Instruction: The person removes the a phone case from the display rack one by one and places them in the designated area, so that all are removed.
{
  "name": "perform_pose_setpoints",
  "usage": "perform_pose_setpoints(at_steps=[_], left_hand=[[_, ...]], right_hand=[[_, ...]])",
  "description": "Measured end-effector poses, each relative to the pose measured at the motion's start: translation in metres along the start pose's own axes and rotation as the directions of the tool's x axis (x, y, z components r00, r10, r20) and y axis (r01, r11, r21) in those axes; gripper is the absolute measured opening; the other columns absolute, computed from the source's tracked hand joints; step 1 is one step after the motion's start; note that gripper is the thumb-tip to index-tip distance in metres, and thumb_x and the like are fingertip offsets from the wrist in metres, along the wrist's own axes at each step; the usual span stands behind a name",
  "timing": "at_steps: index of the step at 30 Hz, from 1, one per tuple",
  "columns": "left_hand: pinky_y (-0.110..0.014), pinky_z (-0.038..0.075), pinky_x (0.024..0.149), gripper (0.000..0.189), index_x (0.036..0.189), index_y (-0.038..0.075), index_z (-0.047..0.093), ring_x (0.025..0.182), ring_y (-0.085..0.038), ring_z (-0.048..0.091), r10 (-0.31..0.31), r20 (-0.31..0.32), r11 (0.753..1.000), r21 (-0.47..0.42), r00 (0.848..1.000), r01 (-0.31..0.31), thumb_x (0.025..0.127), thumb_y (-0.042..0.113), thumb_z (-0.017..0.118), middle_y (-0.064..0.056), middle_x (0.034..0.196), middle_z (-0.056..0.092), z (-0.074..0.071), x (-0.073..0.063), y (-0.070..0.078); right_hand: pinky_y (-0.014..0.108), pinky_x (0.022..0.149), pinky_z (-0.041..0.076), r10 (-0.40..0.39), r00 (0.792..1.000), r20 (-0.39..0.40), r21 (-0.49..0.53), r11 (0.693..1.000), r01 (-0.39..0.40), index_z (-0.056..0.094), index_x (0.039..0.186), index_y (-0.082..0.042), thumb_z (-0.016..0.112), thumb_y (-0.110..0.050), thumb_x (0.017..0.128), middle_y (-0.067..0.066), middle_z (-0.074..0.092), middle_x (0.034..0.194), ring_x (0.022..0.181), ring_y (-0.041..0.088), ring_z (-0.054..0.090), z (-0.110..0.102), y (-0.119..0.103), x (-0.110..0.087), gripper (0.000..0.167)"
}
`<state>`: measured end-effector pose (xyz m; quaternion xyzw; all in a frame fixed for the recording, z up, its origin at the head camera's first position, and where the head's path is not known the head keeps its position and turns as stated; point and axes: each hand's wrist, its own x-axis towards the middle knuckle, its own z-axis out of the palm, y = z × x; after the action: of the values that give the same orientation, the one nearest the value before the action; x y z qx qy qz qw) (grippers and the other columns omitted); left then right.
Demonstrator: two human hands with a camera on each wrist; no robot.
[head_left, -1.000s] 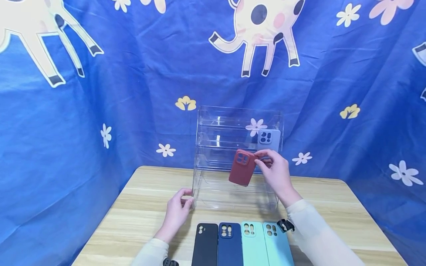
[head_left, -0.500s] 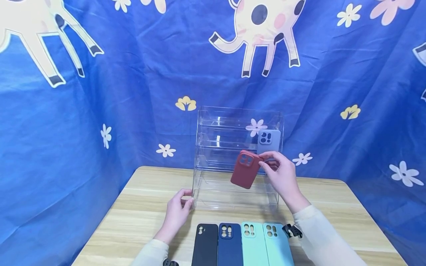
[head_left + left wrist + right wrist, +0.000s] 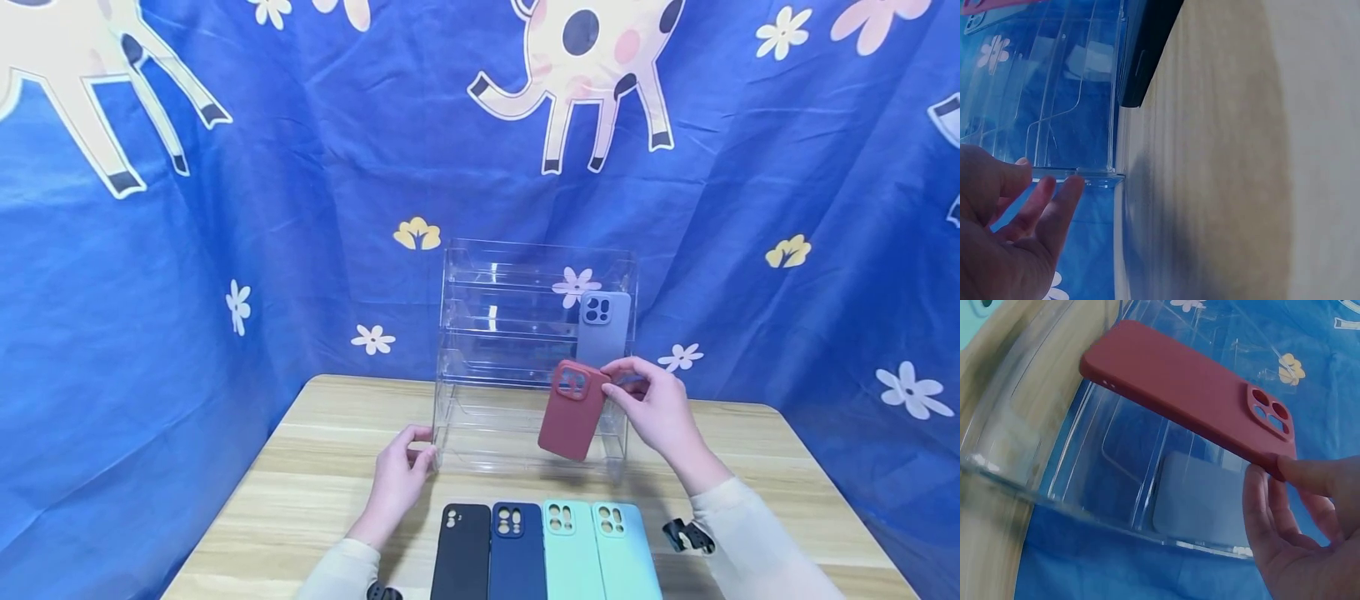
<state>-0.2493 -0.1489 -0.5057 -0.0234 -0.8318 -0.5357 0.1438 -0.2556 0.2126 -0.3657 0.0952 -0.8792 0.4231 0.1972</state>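
Red case [image 3: 572,427] is moved lower, pinched by right hand [image 3: 663,408]; rack [image 3: 487,457] is held by left hand [image 3: 397,479]; blue case [image 3: 604,340] is in, four cases [image 3: 573,554] not.

Spreads out as a pale wood-grain counter [image 3: 285,517], rounded at both far corners. Carries a clear tiered rack [image 3: 502,383], standing upright near the middle. Displays in front of the rack, in a flat, side-by-side row from left to right, a black phone case [image 3: 461,554], a navy phone case [image 3: 517,562], a mint-green phone case [image 3: 573,562] and a pale aqua phone case [image 3: 628,562], with near ends out of view.
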Motion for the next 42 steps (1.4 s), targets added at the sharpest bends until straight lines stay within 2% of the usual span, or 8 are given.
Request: perform_pose_setpoints(at_steps=[7, 13, 20, 29, 38, 42], left_hand=[[-0.029, 0.068, 0.072, 0.028, 0.122, 0.001, 0.066, 0.089, -0.032, 0.075, -0.023, 0.020, 1.000, -0.012, 1.000, 0.023, 0.095, -0.004, 0.067, -0.021, 0.122, 0.070, 0.001, 0.000, 0.000], [-0.032, 0.068, 0.073, 0.028, 0.122, 0.001, 0.066, 0.090, -0.033, 0.075, -0.027, 0.017, 1.000, -0.009, 1.000, 0.027, 0.095, -0.004, 0.067, -0.021, 0.122, 0.070, 0.000, 0.001, 0.000], [-0.033, 0.068, 0.074, 0.029, 0.124, 0.001, 0.066, 0.090, -0.031, 0.075, -0.035, 0.016, 0.999, -0.001, 0.999, 0.035, 0.095, -0.002, 0.068, -0.021, 0.124, 0.069, -0.001, 0.002, -0.002], [-0.033, 0.068, 0.075, 0.029, 0.125, 0.001, 0.065, 0.091, -0.032, 0.075, -0.045, 0.025, 0.999, -0.012, 0.999, 0.045, 0.096, -0.001, 0.068, -0.021, 0.125, 0.069, 0.000, 0.002, -0.002], [-0.030, 0.068, 0.073, 0.028, 0.123, 0.000, 0.065, 0.090, -0.033, 0.075, -0.024, 0.017, 1.000, 0.000, 1.000, 0.024, 0.096, -0.003, 0.067, -0.022, 0.123, 0.069, 0.000, 0.001, -0.001], [-0.032, 0.068, 0.072, 0.028, 0.123, 0.000, 0.066, 0.088, -0.034, 0.075, -0.016, 0.011, 1.000, -0.002, 1.000, 0.016, 0.095, -0.004, 0.067, -0.022, 0.122, 0.070, 0.000, 0.000, -0.001]], right_hand=[[0.023, 0.064, 0.058, 0.037, 0.996, 0.078, -0.048, 0.998, -0.033, 0.075, 0.111, -0.015, 0.078, -0.014, 0.093, 0.008, 0.078, 0.100, 0.079, 0.013, 0.072, -0.018, 0.011, -0.005, 0.018], [0.024, 0.063, 0.057, 0.067, 0.993, 0.092, -0.093, 0.994, -0.059, 0.075, 0.109, -0.013, 0.078, -0.013, 0.093, 0.007, 0.077, 0.097, 0.079, 0.017, 0.072, -0.035, 0.022, -0.010, 0.017], [0.024, 0.066, 0.062, 0.100, 0.985, 0.138, -0.065, 0.994, -0.092, 0.073, 0.109, -0.007, 0.076, -0.009, 0.093, 0.011, 0.076, 0.098, 0.081, 0.020, 0.075, -0.052, 0.032, -0.016, 0.017], [0.026, 0.067, 0.063, 0.164, 0.959, 0.230, -0.046, 0.986, -0.158, 0.071, 0.112, -0.001, 0.076, -0.004, 0.091, 0.013, 0.072, 0.097, 0.080, 0.019, 0.073, -0.066, 0.050, -0.030, 0.022], [0.030, 0.068, 0.066, 0.227, 0.925, 0.306, -0.006, 0.972, -0.237, 0.069, 0.116, 0.008, 0.074, 0.000, 0.089, 0.014, 0.070, 0.095, 0.078, 0.017, 0.073, -0.082, 0.076, -0.045, 0.028], [0.031, 0.069, 0.067, 0.246, 0.909, 0.335, 0.009, 0.965, -0.264, 0.067, 0.117, 0.010, 0.073, 0.001, 0.089, 0.015, 0.069, 0.095, 0.078, 0.015, 0.072, -0.089, 0.086, -0.051, 0.030]])
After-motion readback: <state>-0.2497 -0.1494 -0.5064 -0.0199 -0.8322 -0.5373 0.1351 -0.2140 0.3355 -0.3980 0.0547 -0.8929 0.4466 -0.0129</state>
